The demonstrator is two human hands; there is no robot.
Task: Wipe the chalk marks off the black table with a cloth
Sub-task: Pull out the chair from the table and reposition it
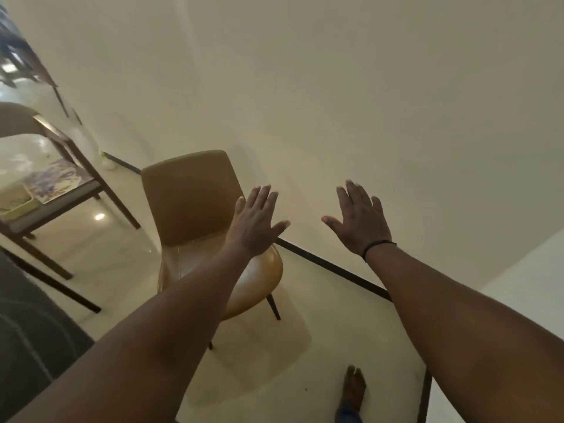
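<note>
Currently both arms are reaching forward across the middle of the frame, raised in front of a plain cream wall. The left hand is sitting at center, its fingers straight and close together, thumb spread to the right, and it is holding nothing. The right hand is sitting just right of center, well apart from the left; its fingers are straight and slightly fanned, thumb spread to the left, and it is also holding nothing. A thin black band is circling the right wrist.

A dark surface is filling the lower left edge of the frame, probably the black table; blur is making any chalk marks on it impossible to tell. No cloth is showing anywhere in the view.

Behind the left forearm, a tan chair with thin dark legs is standing on the glossy pale floor. In the upper left of the frame, a dark wooden chair is carrying printed papers on its seat. A black baseboard strip is running along the foot of the wall. At the bottom edge, right of center, 1 bare foot is resting on the floor.
</note>
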